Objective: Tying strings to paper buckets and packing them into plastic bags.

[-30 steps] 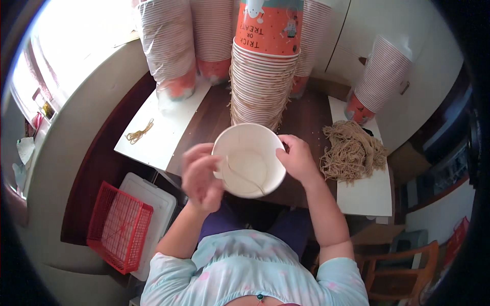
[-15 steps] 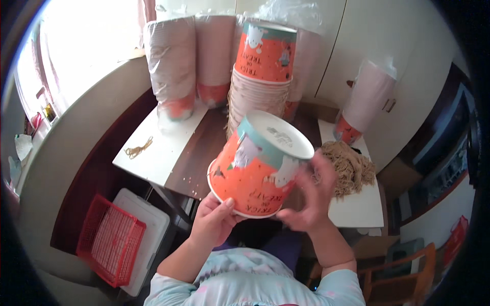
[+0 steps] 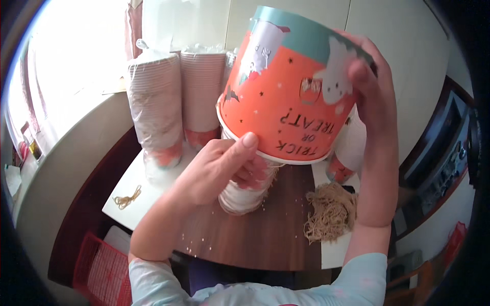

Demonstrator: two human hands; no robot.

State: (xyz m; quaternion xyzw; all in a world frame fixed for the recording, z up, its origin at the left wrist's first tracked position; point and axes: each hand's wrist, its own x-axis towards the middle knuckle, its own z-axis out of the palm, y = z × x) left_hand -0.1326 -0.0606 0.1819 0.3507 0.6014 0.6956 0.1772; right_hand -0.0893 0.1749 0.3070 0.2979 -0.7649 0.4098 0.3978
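Observation:
An orange paper bucket [image 3: 286, 97] with a teal band, a white rim and printed cartoon figures is held upside down in front of me, raised and slightly tilted. My left hand [image 3: 224, 166] grips its rim at the lower left, thumb outside and fingers beneath. Around the upper right side, near the base, wraps my right hand [image 3: 375, 86]. Behind and below the bucket stands a stack of buckets [image 3: 240, 200], mostly hidden by it and by my left hand.
Tall plastic-wrapped bucket stacks [image 3: 155, 102] [image 3: 203, 92] stand at the back left, another wrapped stack [image 3: 343, 166] at the right. A heap of tan strings [image 3: 332, 211] lies on the right; a small string bunch [image 3: 126, 198] lies left. A red basket [image 3: 104, 273] sits low left.
Both hands have lifted the upside-down bucket up and forward, over the stack. My right hand has moved from loosely beside the bucket to gripping its side near the base.

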